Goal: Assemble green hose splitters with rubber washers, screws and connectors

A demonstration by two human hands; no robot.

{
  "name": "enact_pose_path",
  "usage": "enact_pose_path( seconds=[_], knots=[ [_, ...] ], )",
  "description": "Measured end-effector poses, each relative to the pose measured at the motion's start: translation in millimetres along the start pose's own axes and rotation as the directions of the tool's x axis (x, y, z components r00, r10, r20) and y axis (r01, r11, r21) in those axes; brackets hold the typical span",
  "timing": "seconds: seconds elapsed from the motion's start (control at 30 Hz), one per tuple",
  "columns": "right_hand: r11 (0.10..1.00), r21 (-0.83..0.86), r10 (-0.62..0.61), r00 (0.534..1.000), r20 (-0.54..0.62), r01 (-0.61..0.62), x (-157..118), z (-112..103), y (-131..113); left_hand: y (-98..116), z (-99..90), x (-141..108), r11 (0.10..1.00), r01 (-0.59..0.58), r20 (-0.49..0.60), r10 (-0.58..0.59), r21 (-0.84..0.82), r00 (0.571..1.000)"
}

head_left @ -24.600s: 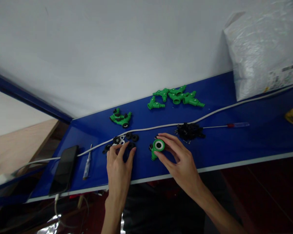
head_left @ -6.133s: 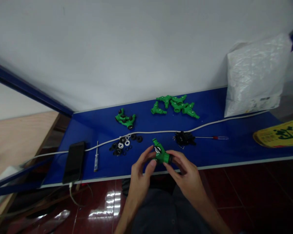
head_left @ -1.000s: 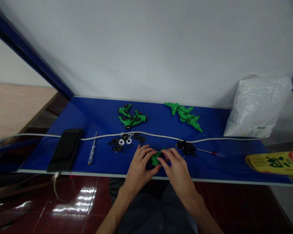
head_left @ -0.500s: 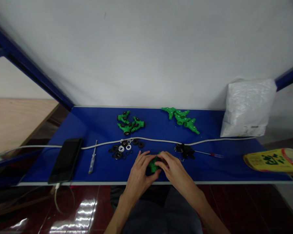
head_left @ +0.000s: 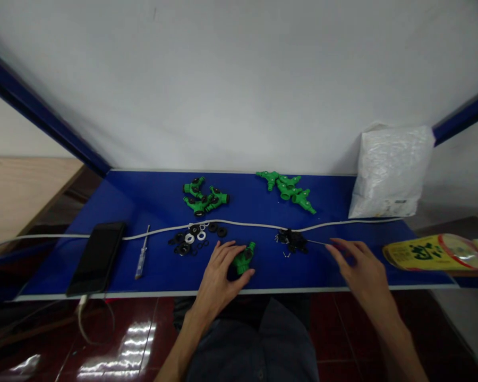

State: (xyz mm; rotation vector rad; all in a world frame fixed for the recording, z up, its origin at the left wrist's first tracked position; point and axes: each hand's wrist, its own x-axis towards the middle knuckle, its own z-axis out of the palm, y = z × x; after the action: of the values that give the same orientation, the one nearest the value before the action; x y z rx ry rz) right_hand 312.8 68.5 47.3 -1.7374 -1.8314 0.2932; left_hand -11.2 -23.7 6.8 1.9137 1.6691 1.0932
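Note:
My left hand [head_left: 219, 273] grips a green plastic hose splitter [head_left: 244, 258] at the front of the blue table, thumb on the near side and fingers on the far side. To the right, my right hand [head_left: 360, 268] has its thumb and fingers around the handle of a screwdriver [head_left: 317, 242]. The handle is mostly hidden, while the thin shaft points left. By its tip lies a pile of small black parts [head_left: 293, 241] with several screws [head_left: 287, 254]. Black and white rings [head_left: 201, 235] are scattered beyond my left hand.
Green splitters with black parts [head_left: 205, 201] and plain green ones [head_left: 289, 187] lie at the back. A white cable [head_left: 242, 224] crosses the table. A phone [head_left: 97, 257] and second screwdriver [head_left: 142, 257] are left; a white package [head_left: 392, 172] and yellow container [head_left: 422, 253] right.
My right hand has left the splitter and moved right to the screwdriver. My left hand still holds the splitter. The whole view has shifted slightly.

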Motion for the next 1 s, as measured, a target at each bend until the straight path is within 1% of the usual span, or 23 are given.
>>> enact_pose_path(
  seconds=[0.03, 0.1, 0.17, 0.23, 0.33, 0.4, 0.53, 0.73, 0.87, 1.0],
  knots=[
    [1.0, -0.017, -0.014, 1.0, -0.002, 0.014, -1, -4, 7, 0, -0.1, 1, 1.0, 0.006, -0.005, -0.006, -0.007, 1.0],
    [0.997, 0.008, -0.073, 0.996, 0.051, 0.073, -9, -1, 9, 0, 0.5, 2, 1.0, 0.01, -0.024, -0.011, -0.021, 1.0],
    [0.989, 0.066, -0.139, 0.981, 0.133, 0.131, -22, 14, -2, 0, 2.2, 4, 1.0, 0.005, -0.042, -0.006, -0.026, 0.999],
    [0.983, 0.1, -0.174, 0.967, 0.185, 0.157, -34, 33, -18, -1, 4.5, 6, 1.0, -0.007, -0.043, 0.006, -0.027, 0.999],
    [0.98, 0.106, -0.184, 0.964, 0.194, 0.166, -45, 56, -36, -2, 7.5, 9, 0.999, -0.013, -0.004, 0.013, -0.05, 1.0],
    [0.98, 0.104, -0.188, 0.964, 0.19, 0.171, -47, 63, -42, -3, 7.9, 10, 0.997, 0.005, 0.02, -0.003, -0.081, 1.0],
    [0.974, 0.109, -0.216, 0.953, 0.213, 0.197, -43, 61, -46, -2, 5.1, 10, 0.991, 0.036, 0.031, -0.032, -0.131, 0.999],
    [0.974, 0.09, -0.225, 0.943, 0.247, 0.209, -36, 59, -41, 1, 3.3, 10, 0.996, 0.023, 0.047, -0.019, -0.083, 0.999],
    [0.976, 0.091, -0.215, 0.934, 0.285, 0.197, -33, 59, -37, 1, 4.8, 11, 0.994, 0.038, 0.045, -0.033, -0.099, 0.998],
    [0.98, 0.118, -0.193, 0.924, 0.331, 0.162, -33, 57, -39, 1, 5.4, 10, 0.992, 0.055, 0.042, -0.05, -0.113, 0.998]
  ],
)
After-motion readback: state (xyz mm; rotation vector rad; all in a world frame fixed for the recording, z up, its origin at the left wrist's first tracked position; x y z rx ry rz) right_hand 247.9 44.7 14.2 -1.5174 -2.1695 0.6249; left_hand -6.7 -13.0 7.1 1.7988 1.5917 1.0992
